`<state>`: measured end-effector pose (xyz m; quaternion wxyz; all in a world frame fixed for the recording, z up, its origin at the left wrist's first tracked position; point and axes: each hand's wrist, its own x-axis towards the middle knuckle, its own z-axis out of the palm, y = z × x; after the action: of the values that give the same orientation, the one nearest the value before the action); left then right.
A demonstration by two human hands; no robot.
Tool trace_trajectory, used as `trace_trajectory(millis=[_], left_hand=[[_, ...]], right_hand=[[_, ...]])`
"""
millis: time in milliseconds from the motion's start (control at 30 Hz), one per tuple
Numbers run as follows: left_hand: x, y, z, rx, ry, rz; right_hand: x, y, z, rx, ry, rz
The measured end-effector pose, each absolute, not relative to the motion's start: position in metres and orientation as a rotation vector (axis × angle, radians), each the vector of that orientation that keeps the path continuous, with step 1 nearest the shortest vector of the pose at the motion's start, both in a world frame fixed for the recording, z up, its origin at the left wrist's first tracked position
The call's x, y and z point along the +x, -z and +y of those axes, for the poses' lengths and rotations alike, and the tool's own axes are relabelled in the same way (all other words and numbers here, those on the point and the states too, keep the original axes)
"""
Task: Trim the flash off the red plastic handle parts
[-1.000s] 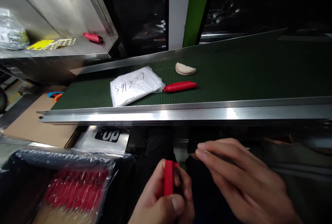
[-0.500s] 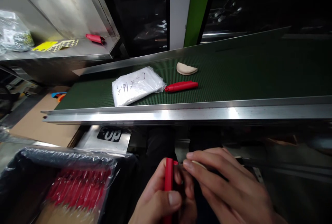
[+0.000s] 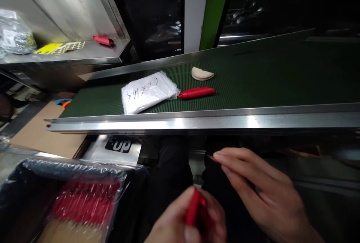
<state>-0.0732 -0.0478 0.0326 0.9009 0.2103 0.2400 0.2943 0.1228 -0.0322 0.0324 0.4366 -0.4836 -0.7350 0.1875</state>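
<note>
At the bottom middle, my left hand (image 3: 180,218) is closed around a red handle-shaped piece (image 3: 193,208). Its red end sticks up past my thumb, and the lower part is hidden in the palm. To the right and a little higher, my right hand (image 3: 261,186) has its thumb and fingers pressed together. A thin dark sliver shows at its fingertips, too small to name. The two hands are apart. On the green conveyor belt ahead lie another red handle-shaped piece (image 3: 197,92), a cream half-round pad (image 3: 201,74) and a white plastic packet (image 3: 149,92) with handwriting.
The belt's metal rail (image 3: 242,123) runs across in front of me. At lower left stands a plastic-lined bin (image 3: 75,164) holding several wrapped red pieces. A steel shelf (image 3: 92,58) at upper left carries a red piece, yellow cards and a clear bag. Cardboard (image 3: 42,130) lies below it.
My hands have moved apart. The left one has dropped lower with the red piece, tilting it. The right has drawn back, slightly up and to the right.
</note>
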Motion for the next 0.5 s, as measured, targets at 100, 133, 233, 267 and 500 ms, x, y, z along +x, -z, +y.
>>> trace_trajectory(millis=[100,133,233,267,500], left_hand=[[-0.075,-0.027,-0.043,0.302,-0.658,0.403],[-0.075,-0.025,-0.043,0.285,-0.683,0.364],[-0.074,-0.018,-0.046,0.279,-0.713,0.275],[-0.074,-0.016,-0.048,0.257,-0.691,0.268],[-0.075,-0.019,-0.053,0.116,-0.594,0.329]], right_hand=[[0.122,-0.040,-0.034,-1.120,-0.433,-1.907],[0.121,-0.044,-0.034,-1.097,-0.404,-1.935],[0.118,-0.051,-0.032,-1.046,-0.292,-2.007],[0.118,-0.052,-0.031,-1.029,-0.260,-2.030],[0.124,-0.041,-0.030,-0.901,-0.231,-2.230]])
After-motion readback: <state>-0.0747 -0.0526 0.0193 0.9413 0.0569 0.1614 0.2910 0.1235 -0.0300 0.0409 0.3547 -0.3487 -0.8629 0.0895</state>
